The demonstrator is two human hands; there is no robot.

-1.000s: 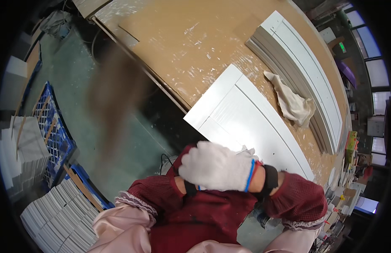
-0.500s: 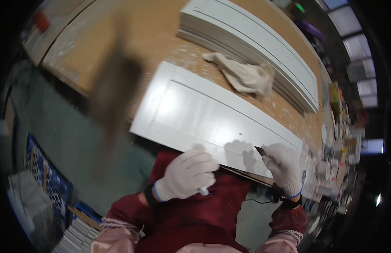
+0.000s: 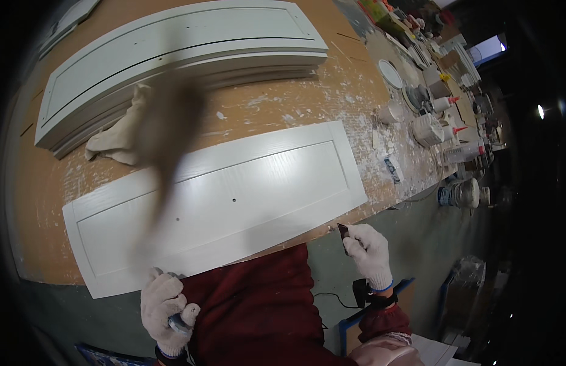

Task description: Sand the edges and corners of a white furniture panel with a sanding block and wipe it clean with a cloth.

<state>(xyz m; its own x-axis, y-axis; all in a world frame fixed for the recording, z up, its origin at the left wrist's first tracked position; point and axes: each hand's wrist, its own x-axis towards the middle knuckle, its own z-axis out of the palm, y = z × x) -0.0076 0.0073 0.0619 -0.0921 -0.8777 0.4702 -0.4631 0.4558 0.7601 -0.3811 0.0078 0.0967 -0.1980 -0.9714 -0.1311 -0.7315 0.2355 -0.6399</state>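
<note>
A white panel door (image 3: 283, 183) with a recessed centre and two small dark holes lies flat on the worktable in front of me. My right hand (image 3: 369, 256), in a white knit glove, pinches a small dark flat scraper (image 3: 343, 238) just off the table's near edge, right of the panel. My left hand (image 3: 164, 311), gloved too, is curled beside the panel's near left edge. A small blue-grey thing (image 3: 180, 324) shows in its fingers; its kind is unclear. A dark blur covers part of the panel's left side.
Beyond the panel stands a stack of white panels (image 3: 191, 39), with a cream cloth (image 3: 117, 137) against it. At right the paint-spotted worktable (image 3: 356, 158) carries a white tub (image 3: 391, 113), red-tipped bottles (image 3: 444, 104) and a crumpled packet (image 3: 392, 169). Jars (image 3: 466, 194) sit farther right.
My view has swung to the right, so the panel and stack appear turned and farther left. The right hand has moved from over the panel to beyond its near right edge, still holding the scraper.
</note>
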